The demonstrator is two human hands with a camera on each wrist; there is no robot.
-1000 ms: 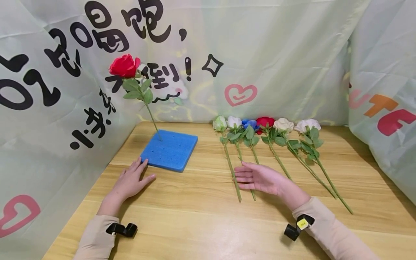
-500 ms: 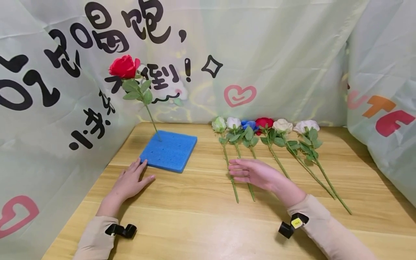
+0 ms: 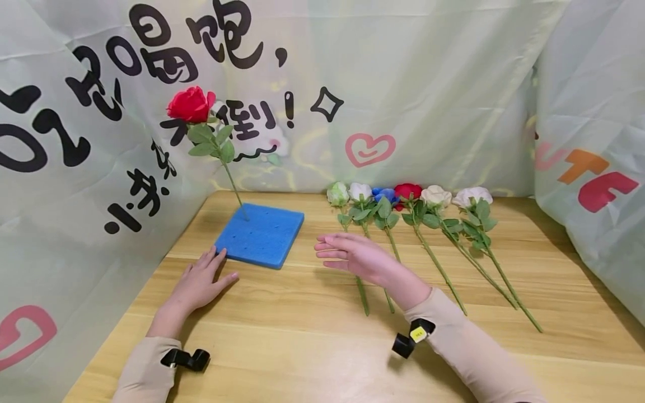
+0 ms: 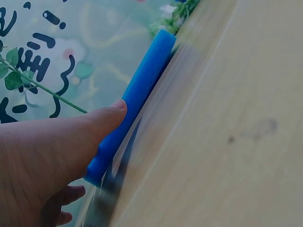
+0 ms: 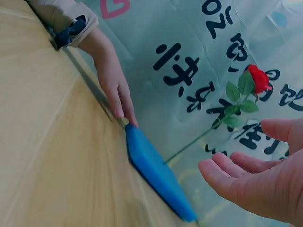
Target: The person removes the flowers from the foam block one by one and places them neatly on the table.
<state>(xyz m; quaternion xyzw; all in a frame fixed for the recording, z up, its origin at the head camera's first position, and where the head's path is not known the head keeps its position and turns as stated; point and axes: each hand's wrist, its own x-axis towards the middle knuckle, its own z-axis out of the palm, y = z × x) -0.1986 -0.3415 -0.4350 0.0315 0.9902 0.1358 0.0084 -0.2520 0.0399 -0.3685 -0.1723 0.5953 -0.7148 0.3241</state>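
Note:
A blue foam block (image 3: 267, 238) with small holes lies on the table, and one red rose (image 3: 191, 105) stands slanted with its stem in the far left part. My left hand (image 3: 199, 282) lies flat with its fingers spread, fingertips at the near left corner of the block. In the right wrist view those fingertips (image 5: 133, 120) meet the block's end. My right hand (image 3: 363, 260) is in the air, fingers extended and holding nothing. It overlaps the stems of a green rose (image 3: 338, 193) and a white rose (image 3: 360, 192).
To the right, further roses lie in a row with heads toward the back: blue (image 3: 384, 195), red (image 3: 407, 191), cream (image 3: 435, 196) and pale white (image 3: 472, 196). Printed cloth (image 3: 433, 101) hangs behind and on both sides of the wooden table (image 3: 302, 341).
My right hand has moved left and slightly away from me, from over the stems toward the foam block. My left hand has stayed at the block's corner. The roses lie as before.

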